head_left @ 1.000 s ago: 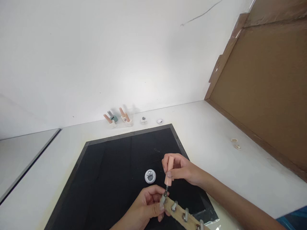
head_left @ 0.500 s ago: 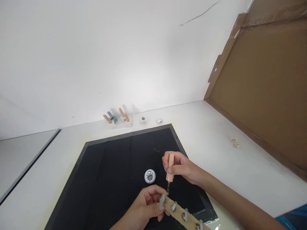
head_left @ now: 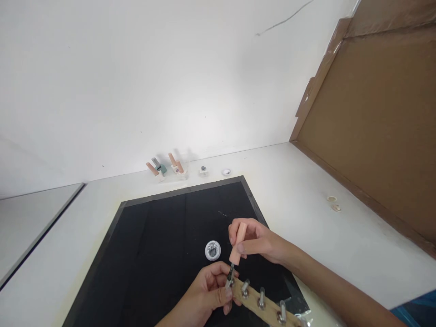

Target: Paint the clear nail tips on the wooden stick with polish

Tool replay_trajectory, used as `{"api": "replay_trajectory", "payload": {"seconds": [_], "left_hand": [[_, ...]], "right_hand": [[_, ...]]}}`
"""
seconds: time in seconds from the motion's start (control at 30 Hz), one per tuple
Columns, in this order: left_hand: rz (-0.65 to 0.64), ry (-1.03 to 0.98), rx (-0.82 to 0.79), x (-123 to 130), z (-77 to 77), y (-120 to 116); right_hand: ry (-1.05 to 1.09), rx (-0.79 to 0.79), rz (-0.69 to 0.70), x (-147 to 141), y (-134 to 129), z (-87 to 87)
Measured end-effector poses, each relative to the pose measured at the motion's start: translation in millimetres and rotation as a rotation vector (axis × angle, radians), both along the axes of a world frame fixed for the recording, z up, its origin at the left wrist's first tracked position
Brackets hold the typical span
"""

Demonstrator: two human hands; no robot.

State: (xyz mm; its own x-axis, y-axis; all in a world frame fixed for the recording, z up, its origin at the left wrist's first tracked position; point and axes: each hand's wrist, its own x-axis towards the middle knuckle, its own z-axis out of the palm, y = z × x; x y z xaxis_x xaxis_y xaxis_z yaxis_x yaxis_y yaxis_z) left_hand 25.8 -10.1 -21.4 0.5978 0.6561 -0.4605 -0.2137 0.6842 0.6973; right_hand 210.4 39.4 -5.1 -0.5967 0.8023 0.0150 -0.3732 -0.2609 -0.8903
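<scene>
the right hand (head_left: 250, 240) reaches in from the right, its arm slanting up from the bottom corner. its fingers are pinched close around a peach brush handle (head_left: 238, 244). the left hand (head_left: 214, 290) comes up from the bottom, with its thumb and fingers pinched on the near end of a tan strip (head_left: 257, 305) and the nail tip (head_left: 229, 281) there.

the handle leans, with its top up and to the right. the dark brush (head_left: 230, 272) points down and to the left, right at the nail tip. the strip is long and slants from the left hand down to the right, over the black mat (head_left: 163, 245). more shiny tips (head_left: 261, 297) stick up from it in a row.

a small round white pot (head_left: 213, 250) sits on the mat, just past the left hand, with shiny silver stuff in it. at the back, on the white table (head_left: 293, 181), bottles with peach caps (head_left: 175, 163) and a green bottle (head_left: 161, 169) lean by the wall. beside them are a little clear square bottle (head_left: 203, 171) and a small white dish (head_left: 226, 172) with a gray bit in it.
</scene>
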Motion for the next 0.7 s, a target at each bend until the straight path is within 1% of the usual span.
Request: {"api": "replay_trajectory", "payload": {"seconds": [0.17,0.27,0.43,0.57,0.7], "left_hand": [[0.003,-0.007,0.01,0.4,-0.9,0.0],[-0.011,-0.024,0.009,0.6,-0.3,1.0],[-0.017,-0.031,0.004,0.3,-0.4,0.4],[0.028,-0.043,-0.002,0.1,-3.9,-0.4],[0.062,-0.032,-0.015,-0.4,-7.8,-0.1]], "right_hand": [[-0.019,0.001,0.044,-0.2,0.1,1.0],[-0.034,0.009,0.031,-0.4,0.2,1.3],[-0.074,-0.016,-0.046,-1.6,1.2,-1.1],[-0.074,-0.052,-0.134,-1.9,1.9,-1.4],[-0.06,-0.075,-0.232,1.5,3.9,2.5]]}}
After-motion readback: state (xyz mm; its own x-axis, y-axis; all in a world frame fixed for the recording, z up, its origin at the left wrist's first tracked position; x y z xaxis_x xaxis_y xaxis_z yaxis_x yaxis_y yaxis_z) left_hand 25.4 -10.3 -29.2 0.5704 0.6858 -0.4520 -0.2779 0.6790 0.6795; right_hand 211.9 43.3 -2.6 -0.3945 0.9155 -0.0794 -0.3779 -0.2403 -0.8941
